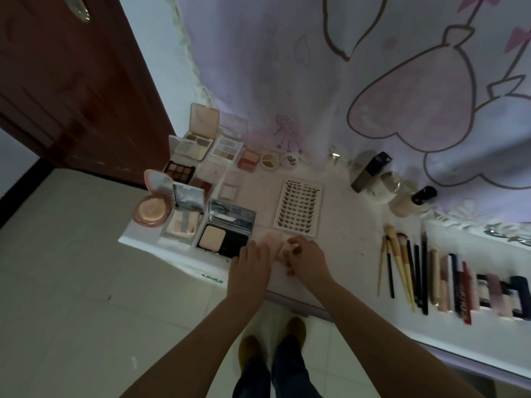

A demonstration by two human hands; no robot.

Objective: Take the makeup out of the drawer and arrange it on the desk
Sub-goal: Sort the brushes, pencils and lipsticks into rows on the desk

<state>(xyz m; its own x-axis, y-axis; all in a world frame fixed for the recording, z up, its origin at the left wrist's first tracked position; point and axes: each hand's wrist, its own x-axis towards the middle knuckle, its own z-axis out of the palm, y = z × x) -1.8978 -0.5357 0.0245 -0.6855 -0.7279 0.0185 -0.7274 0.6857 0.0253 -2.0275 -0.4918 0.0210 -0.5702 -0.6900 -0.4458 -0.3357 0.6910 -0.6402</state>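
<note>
On the white desk (344, 248) near its front edge lie pale pink makeup sponges (273, 238). My left hand (251, 265) rests flat beside them, fingers straight and touching one. My right hand (304, 258) curls its fingers around a sponge. Open palettes and compacts fill the desk's left: a black powder compact (222, 239), a round pink compact (152, 212), and eyeshadow palettes (227, 147). A false-lash card (298, 208) lies in the middle. No drawer can be made out.
Brushes and pencils (402, 271) and a row of lipsticks and tubes (471, 294) lie at the right. Bottles (370, 172) stand at the back against a printed curtain (373, 81). A brown door (71, 87) is at the left; tiled floor lies below.
</note>
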